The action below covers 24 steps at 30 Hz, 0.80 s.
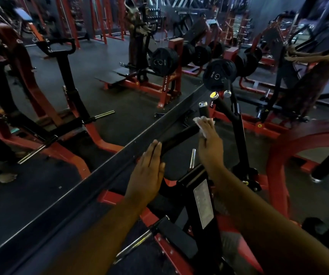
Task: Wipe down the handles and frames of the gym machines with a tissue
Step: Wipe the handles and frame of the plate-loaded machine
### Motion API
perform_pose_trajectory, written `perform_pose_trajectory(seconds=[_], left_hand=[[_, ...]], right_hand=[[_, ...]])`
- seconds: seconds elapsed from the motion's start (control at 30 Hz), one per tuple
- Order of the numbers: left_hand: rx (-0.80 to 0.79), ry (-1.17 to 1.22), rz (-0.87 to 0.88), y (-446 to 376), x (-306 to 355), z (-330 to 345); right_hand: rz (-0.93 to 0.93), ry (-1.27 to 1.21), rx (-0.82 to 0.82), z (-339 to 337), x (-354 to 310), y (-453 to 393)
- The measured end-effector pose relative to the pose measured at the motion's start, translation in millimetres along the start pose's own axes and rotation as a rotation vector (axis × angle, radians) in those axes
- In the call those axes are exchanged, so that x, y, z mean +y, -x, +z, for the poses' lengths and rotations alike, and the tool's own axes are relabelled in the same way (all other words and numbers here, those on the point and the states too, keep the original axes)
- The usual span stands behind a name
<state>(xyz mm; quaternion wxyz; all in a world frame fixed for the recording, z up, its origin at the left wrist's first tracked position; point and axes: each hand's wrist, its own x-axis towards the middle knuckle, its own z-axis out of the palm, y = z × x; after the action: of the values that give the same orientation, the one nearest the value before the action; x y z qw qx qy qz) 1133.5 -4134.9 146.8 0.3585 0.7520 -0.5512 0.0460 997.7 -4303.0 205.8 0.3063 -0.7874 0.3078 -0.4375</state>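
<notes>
Our right hand (209,143) presses a white tissue (202,125) onto the black handle bar (179,135), probably at its bend. The bar's long axis runs down-left toward our left hand (149,165), which rests flat-fingered on its lower end, holding nothing.
</notes>
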Motion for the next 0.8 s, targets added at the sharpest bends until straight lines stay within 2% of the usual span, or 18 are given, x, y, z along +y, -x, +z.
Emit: perform_pose_trajectory(seconds=[0.1, 0.2, 0.3, 0.37, 0.47, 0.5, 0.57, 0.6, 0.67, 0.8], left_hand=[[0.008, -0.025, 0.02, 9.7, -3.0, 2.4], [-0.008, -0.061, 0.032, 15.3, -6.5, 4.3], [-0.034, -0.091, 0.073, 17.3, -11.1, 4.7], [-0.049, -0.089, 0.084, 17.3, -13.3, 4.2], [-0.059, -0.081, 0.082, 16.5, -13.8, 4.8], [-0.064, -0.08, 0.082, 15.9, -13.9, 4.8], [-0.073, -0.08, 0.088, 15.5, -15.0, 2.9], [-0.078, -0.089, 0.094, 16.3, -16.9, 2.0], [-0.094, -0.12, 0.108, 21.0, -22.7, -0.9], [-0.13, -0.095, 0.09, 35.9, -25.3, -2.9]], right_hand=[[0.189, -0.109, -0.005, 24.1, -1.6, 3.6], [0.167, -0.216, 0.099, 58.6, -32.1, 46.8], [0.163, -0.305, 0.037, 67.2, -49.9, 82.4], [0.136, -0.268, 0.043, 48.5, -51.5, 79.3], [0.085, -0.064, 0.209, 19.2, -37.0, 32.2], [0.084, 0.059, 0.189, 16.8, -31.3, 11.6], [0.071, 0.261, 0.004, 25.8, -19.3, -11.8], [0.067, 0.272, -0.062, 36.1, -14.7, -13.0], [0.035, 0.214, -0.083, 52.6, -22.1, 6.6], [-0.153, 0.058, -0.146, 73.0, -43.7, 66.1]])
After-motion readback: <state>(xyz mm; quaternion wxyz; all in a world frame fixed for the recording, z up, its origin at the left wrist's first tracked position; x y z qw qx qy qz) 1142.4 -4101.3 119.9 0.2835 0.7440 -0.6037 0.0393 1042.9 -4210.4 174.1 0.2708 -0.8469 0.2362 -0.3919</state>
